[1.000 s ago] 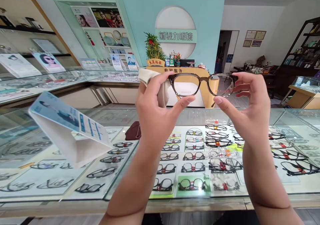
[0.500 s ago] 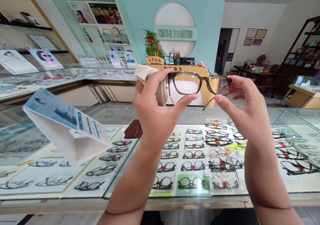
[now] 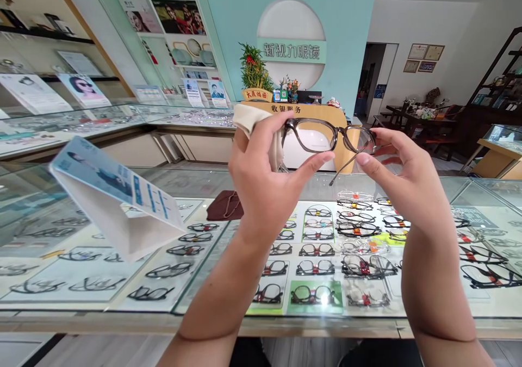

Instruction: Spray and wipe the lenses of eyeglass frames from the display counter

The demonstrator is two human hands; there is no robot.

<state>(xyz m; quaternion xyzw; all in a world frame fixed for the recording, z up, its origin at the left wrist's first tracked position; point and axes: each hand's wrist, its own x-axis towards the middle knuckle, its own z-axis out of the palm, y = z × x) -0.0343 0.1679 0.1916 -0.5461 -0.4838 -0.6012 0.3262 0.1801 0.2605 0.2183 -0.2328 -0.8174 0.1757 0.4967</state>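
Observation:
A pair of eyeglasses (image 3: 337, 131) with a dark translucent frame is held up in front of me, above the glass counter. My left hand (image 3: 267, 174) grips its left rim between thumb and fingers. A cream cleaning cloth (image 3: 253, 118) is tucked in that same hand, draped behind the fingers. My right hand (image 3: 402, 166) pinches the right end of the glasses near the hinge. One temple arm points down and toward me between the hands; the other is mostly hidden by the left hand and cloth.
Below lies the glass display counter (image 3: 228, 323) with rows of spectacles (image 3: 316, 267) inside. A folded advertising card (image 3: 118, 185) stands on its left part, and a dark brown pouch (image 3: 222, 206) lies behind my left wrist. A cashier desk (image 3: 302, 111) with plants stands at the back.
Both hands still hold the glasses, which now tilt slightly more. The left hand has shifted a little to the right in view, and the background has shifted right too.

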